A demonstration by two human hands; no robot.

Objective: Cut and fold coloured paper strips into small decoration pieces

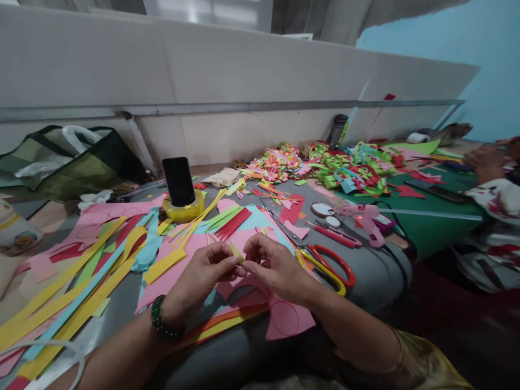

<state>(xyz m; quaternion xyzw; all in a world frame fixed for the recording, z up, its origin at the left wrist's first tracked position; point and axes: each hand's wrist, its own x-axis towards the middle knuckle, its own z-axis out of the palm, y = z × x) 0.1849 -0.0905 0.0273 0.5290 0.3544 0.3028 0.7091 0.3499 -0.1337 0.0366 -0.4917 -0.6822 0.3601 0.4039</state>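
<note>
My left hand (211, 266) pinches a small pale yellow piece (236, 252), thin like paper or felt, over the middle of the table. The fingertips of my right hand (276, 264) are closed on the same piece from the other side. Pink sheets (292, 319) with drawn circles and cut edges lie under both hands. Just left of my left hand is a short yellow strip (164, 265). Red strips (233, 223) and green strips (219, 219) rest beyond my fingers. Scissors with red handles (337, 265) and a yellow-handled pair (325, 273) lie beside my right hand.
A phone (179, 180) leans in a yellow tape roll (184, 208). Long yellow strips (81, 295) cover the left side. A pink glue gun (365, 216), pens (333, 234) and finished colourful pieces (276, 162) lie to the right and back. Another person's hand (489, 160) is at far right.
</note>
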